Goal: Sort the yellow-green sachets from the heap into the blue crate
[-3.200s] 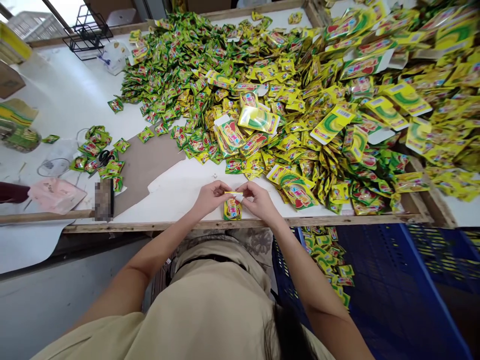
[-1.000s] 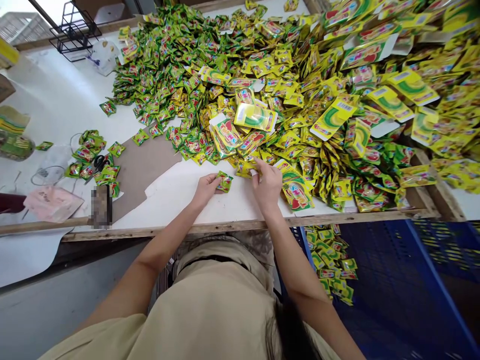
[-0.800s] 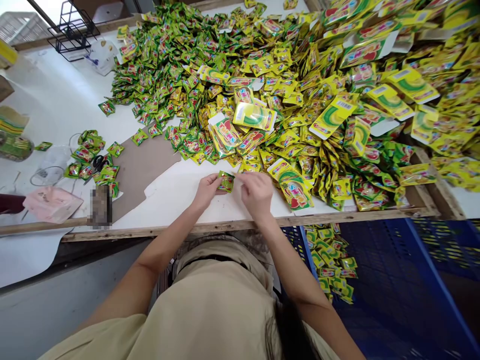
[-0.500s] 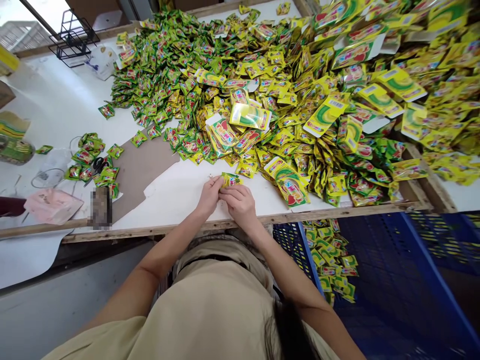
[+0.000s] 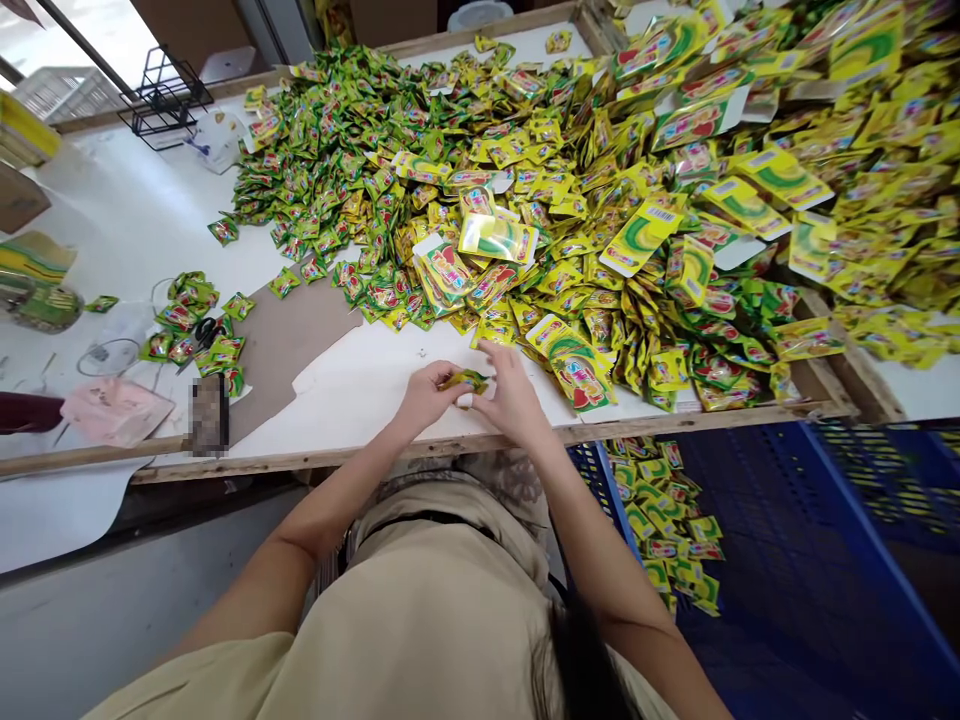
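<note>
Just above the white tabletop, near its front edge, my left hand (image 5: pixel 424 402) pinches a small yellow-green candy packet (image 5: pixel 471 379). My right hand (image 5: pixel 516 398) is at the packet's right side, its fingers raised and spread and its thumb close to the packet. Whether that thumb touches it I cannot tell. A small white spot shows under the packet by the fingertips, too small to name. Beyond my hands lies a large heap of green and yellow candy packets (image 5: pixel 390 200). A flat yellow and green carton (image 5: pixel 576 365) rests right of my right hand.
At left are scissors (image 5: pixel 205 333) among several packets, brown cardboard (image 5: pixel 289 340), a pink bag (image 5: pixel 116 412) and a clear jar (image 5: pixel 45 303). A black wire rack (image 5: pixel 165 105) stands at the back left. Blue crates (image 5: pixel 757 560), one with cartons inside, stand below the table's wooden edge (image 5: pixel 360 458).
My right hand has come away from the packet, opening its fingers and shifting right. My left hand keeps the packet, now lower and more tilted. The view has shifted slightly.
</note>
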